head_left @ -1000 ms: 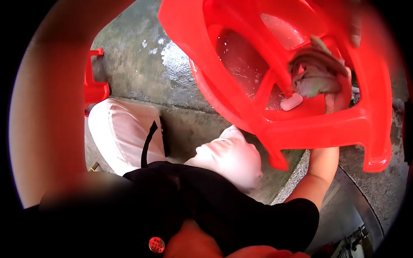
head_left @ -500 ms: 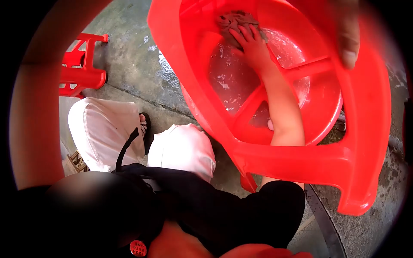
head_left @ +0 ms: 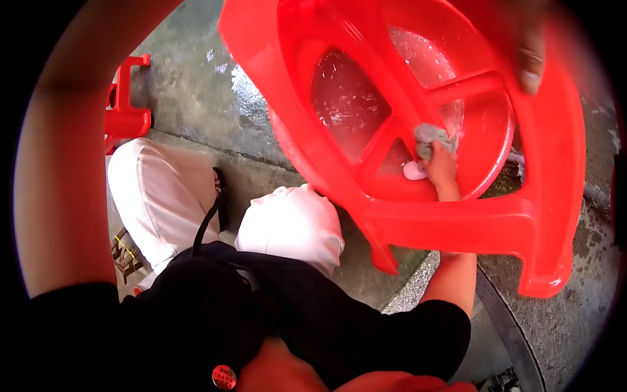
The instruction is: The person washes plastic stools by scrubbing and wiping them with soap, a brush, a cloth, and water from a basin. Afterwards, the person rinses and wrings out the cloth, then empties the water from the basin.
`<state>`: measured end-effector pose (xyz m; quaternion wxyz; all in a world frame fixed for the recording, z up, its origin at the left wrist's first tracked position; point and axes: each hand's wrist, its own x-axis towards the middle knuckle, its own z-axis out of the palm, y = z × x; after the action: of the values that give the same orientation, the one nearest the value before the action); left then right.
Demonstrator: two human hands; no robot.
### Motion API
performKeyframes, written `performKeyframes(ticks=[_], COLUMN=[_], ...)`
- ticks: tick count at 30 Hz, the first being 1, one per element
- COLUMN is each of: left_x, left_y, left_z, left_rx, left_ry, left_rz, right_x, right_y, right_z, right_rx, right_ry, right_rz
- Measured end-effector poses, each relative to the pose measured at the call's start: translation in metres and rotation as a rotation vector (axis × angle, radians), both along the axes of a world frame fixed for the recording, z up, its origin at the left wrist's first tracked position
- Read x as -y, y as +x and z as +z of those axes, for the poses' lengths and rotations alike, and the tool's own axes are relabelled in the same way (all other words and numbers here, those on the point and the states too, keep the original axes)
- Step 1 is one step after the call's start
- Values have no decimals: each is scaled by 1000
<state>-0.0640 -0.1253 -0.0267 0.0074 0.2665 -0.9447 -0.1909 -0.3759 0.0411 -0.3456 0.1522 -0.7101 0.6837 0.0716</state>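
A large red plastic stool [head_left: 457, 225] lies tilted over a red basin [head_left: 499, 173] holding cloudy, sudsy water [head_left: 349, 98]. My right arm passes through the stool's frame. Bunched in my right hand [head_left: 443, 168] is a wet grey cloth [head_left: 431, 138], pressed near a bar inside the stool. Close beside these fingers lies a small pale pink oval piece [head_left: 413, 171]. At the upper right, fingers of my left hand [head_left: 532, 62] rest closed over the stool's edge; the rest of that hand is out of view.
Another red stool [head_left: 128, 121] stands on the wet concrete floor [head_left: 189, 72] at the left. My knees in white trousers [head_left: 290, 225] are close to the stool. A dark metal strip [head_left: 509, 326] crosses the ground at the lower right.
My right hand has drawn the cloth from the far side of the stool down towards me. The stool has shifted slightly upward in view, while my left hand keeps its place on it.
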Motion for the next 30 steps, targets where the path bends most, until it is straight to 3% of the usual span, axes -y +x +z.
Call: performKeyframes(ticks=[1,4,7,9,11,13,15,17,18,19,21,23,25,28,30], left_x=[-4,-17,-24,-28,-29,-30,-31,-29,-27,-27,-25,-26,-25,-30,-32], left_y=[5,14,23,21,17,14,13,13,13,16,19,18,17,15,13], left_z=[-4,-14,-16,-19,-22,-26,-31,-36,-38,-39,-38,-35,-32,-30,-24], left_rx=[-11,-48,-76,-77,-62,-58,-60,-56,-53,-45,-24,-23,-25,-16,-24], left_ry=[11,37,36,35,46,53,59,69,75,79,81,80,63,63,50], left_rz=[6,20,43,44,43,44,55,63,70,82,98,97,100,89,76], right_x=[-6,18,27,34,65,100,166,193,181,177,151,130,87,69,71], right_y=[-8,-46,-43,-40,-9,8,-48,-24,-1,5,23,7,35,38,31], right_z=[3,-55,-5,58,114,120,63,5,20,5,8,-44,-15,-26,-19], right_rx=[-47,496,1391,1748,1738,1672,458,-71,293,286,305,535,756,766,621], right_ry=[138,144,-292,-493,-804,-789,-690,-937,-759,-817,-669,-699,-435,-330,-241], right_rz=[-137,-330,-884,-827,-570,-376,-53,-212,-329,-275,-280,-116,-133,-85,-75])
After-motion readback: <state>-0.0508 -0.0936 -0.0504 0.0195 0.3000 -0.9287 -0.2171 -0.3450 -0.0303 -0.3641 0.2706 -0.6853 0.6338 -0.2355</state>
